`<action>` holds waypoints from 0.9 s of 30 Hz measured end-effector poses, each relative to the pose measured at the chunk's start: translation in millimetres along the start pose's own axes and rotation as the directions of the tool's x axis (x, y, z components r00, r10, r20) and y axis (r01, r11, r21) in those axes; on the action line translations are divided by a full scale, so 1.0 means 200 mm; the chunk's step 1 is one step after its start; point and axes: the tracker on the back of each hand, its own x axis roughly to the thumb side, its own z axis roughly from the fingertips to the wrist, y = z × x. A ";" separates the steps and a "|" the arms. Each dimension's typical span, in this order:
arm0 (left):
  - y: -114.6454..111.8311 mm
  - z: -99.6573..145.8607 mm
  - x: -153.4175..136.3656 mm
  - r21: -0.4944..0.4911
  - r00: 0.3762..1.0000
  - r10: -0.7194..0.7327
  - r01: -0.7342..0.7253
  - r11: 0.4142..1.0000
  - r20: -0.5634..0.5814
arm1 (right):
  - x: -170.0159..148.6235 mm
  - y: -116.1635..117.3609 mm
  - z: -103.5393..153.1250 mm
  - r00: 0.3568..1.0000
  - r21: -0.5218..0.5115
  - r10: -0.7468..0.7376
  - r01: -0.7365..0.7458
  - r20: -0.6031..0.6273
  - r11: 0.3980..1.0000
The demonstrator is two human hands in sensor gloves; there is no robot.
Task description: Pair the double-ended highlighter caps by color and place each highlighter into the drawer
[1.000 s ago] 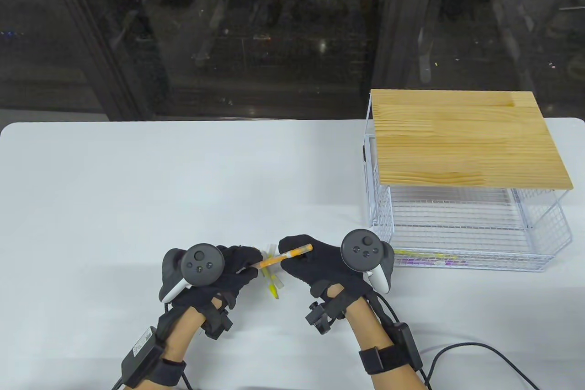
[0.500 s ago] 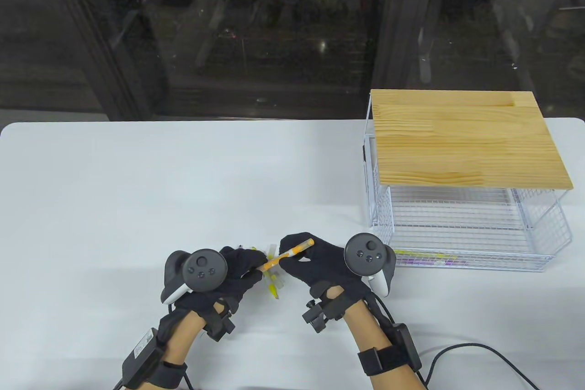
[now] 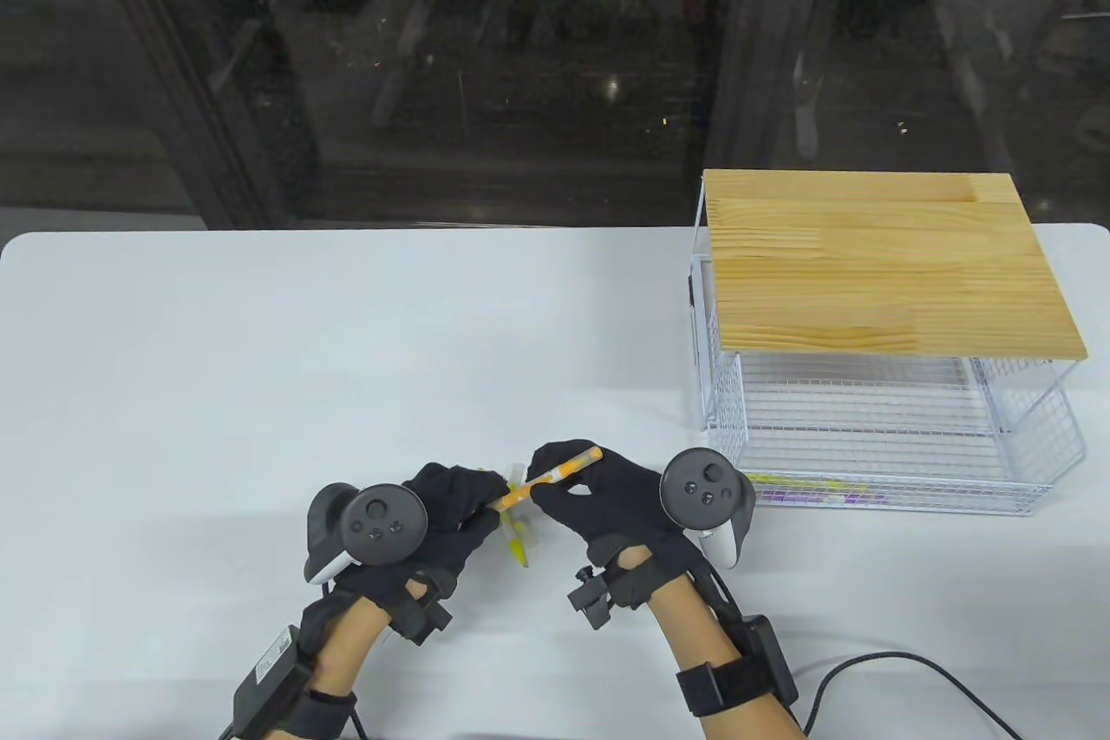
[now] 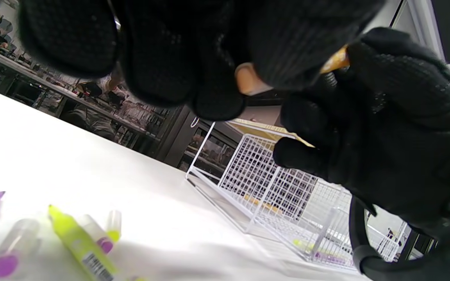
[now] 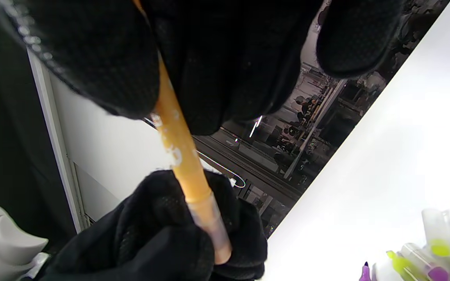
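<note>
I hold the orange highlighter (image 3: 548, 480) between my two hands: my right hand (image 3: 607, 506) pinches its barrel, and my left hand (image 3: 451, 510) has its fingertips curled round the capped end. Just below and between my hands a yellow highlighter (image 3: 518, 536) and loose caps (image 4: 14, 246) lie on the table (image 3: 260, 358). To the right of my right hand stands the wire drawer (image 3: 876, 462), pulled out, with highlighters in it.

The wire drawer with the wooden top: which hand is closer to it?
The right hand. It sits just left of the wire drawer, holding the orange highlighter. The left hand holds the highlighter's other end, farther left.
</note>
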 end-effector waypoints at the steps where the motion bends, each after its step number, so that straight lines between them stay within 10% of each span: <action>1: 0.00 0.00 0.00 0.001 1.000 0.001 -0.001 1.000 0.001 | 0.00 0.00 0.00 1.000 -0.003 -0.005 0.005 0.001 1.000; 27: 0.05 0.00 -0.12 0.017 0.979 -0.105 0.109 0.994 -0.176 | -0.01 -0.04 -0.01 0.995 -0.014 0.083 -0.084 -0.061 0.996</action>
